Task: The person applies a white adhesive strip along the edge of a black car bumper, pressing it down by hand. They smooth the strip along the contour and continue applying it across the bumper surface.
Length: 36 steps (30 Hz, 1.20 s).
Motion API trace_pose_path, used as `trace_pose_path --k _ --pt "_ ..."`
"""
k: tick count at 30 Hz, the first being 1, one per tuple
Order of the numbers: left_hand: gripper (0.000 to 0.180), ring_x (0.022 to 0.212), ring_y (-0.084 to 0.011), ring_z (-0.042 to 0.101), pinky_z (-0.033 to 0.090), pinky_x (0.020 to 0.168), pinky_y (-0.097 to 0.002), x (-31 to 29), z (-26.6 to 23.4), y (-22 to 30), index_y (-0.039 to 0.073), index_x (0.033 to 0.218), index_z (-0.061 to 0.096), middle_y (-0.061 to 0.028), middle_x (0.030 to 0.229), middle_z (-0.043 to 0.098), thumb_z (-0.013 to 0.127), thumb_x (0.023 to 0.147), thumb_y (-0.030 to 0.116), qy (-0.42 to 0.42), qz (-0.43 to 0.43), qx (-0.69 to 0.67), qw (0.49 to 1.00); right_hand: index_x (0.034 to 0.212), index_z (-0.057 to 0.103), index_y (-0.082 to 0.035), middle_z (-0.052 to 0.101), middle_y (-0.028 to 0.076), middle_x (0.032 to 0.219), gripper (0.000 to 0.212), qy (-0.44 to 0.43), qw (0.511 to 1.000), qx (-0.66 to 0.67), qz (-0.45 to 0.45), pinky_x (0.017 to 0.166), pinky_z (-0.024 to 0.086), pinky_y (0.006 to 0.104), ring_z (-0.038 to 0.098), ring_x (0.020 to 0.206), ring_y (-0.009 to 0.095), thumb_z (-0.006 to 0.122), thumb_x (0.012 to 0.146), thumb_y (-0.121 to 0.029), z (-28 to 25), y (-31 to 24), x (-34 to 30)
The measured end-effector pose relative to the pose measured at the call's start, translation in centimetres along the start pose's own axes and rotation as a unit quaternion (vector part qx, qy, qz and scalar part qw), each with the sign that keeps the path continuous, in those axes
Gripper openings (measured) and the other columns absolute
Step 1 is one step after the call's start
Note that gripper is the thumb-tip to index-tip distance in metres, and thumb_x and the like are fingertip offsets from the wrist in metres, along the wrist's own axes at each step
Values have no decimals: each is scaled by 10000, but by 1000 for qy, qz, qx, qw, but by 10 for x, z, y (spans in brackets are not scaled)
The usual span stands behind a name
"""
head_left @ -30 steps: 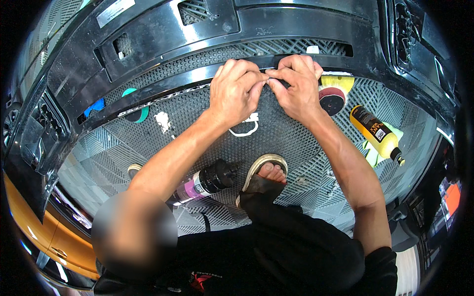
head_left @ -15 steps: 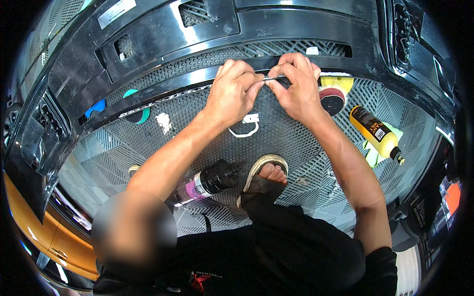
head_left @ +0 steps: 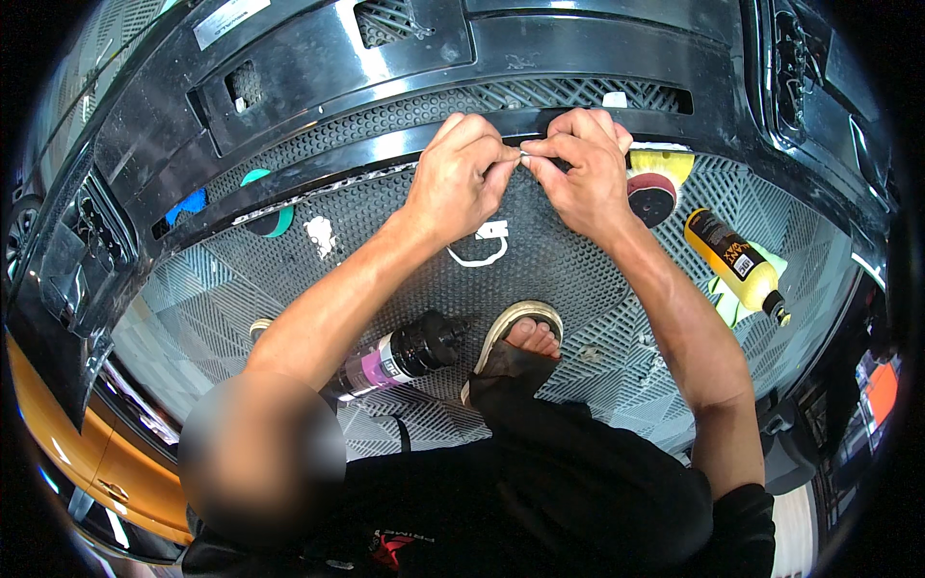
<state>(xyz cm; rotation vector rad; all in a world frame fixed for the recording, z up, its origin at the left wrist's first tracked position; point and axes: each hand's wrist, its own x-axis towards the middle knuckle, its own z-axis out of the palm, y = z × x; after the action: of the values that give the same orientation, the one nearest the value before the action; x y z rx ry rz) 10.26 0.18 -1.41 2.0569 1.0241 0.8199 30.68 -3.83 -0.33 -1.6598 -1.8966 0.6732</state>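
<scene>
Just in front of the lower edge of a glossy black car bumper (head_left: 356, 159), my two hands meet fingertip to fingertip. My left hand (head_left: 462, 178) is closed in a pinch of thumb and forefinger. Facing it, my right hand (head_left: 583, 173) pinches the same way. A tiny pale bit (head_left: 523, 154) shows between the fingertips; it is too small to name, and the fingers cover most of it. A ragged whitish line runs along the bumper edge left of my left hand.
A curled white strip (head_left: 480, 263) and a crumpled white scrap (head_left: 320, 237) lie on the grey floor tiles. Right are a yellow bottle (head_left: 734, 258) on a green cloth and a round polishing pad (head_left: 652, 197). A purple-labelled bottle (head_left: 385, 364) lies near my sandalled foot (head_left: 533, 337).
Both hands stay together at the bumper edge, with their fingertips slightly closer. The dark, thin piece seen between them earlier is now mostly hidden. The whole view has shifted slightly.
</scene>
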Motion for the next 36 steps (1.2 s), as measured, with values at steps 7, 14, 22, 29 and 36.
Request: trace_pose_path --k 7,14,22,29,36 --pt "174 870 -252 693 588 754 -371 4 -7 9 35 967 805 -64 988 698 869 812 -10 -14 -92 -49 994 876 823 -141 680 -9 966 104 9 1000 25 0 984 344 445 592 1033 229 869 785 -127 0 4 -2" --pt "192 942 -272 665 574 827 -401 2 -6 7 49 1010 827 -71 1022 698 877 825 53 -35 -42 32 998 885 808 -144 679 3 982 108 -22 999 40 -6 964 383 421 617 1034 238 865 797 -119 -7 5 1" --pt "163 952 -293 670 552 866 -415 1 -3 6 49 989 827 -90 1022 708 866 835 81 -36 -66 1 997 1128 807 -161 663 34 1137 312 -35 999 18 2 1001 393 445 609 1123 253 864 822 -168 -11 1 -1" --pt "170 996 -299 688 562 876 -415 1 -13 4 39 1015 810 -105 1048 713 861 859 85 -76 -99 -78 989 1210 821 -212 657 10 1148 378 -52 998 -27 4 1000 365 451 574 1144 241 855 834 -214 -8 -5 0" --pt "348 1138 -337 696 596 952 -410 -2 -21 3 16 1164 773 -136 1194 716 861 828 33 -64 -37 -37 997 1077 852 -200 666 -19 1067 236 -20 999 -30 -36 984 335 466 569 1110 230 857 843 -235 -2 2 -2"
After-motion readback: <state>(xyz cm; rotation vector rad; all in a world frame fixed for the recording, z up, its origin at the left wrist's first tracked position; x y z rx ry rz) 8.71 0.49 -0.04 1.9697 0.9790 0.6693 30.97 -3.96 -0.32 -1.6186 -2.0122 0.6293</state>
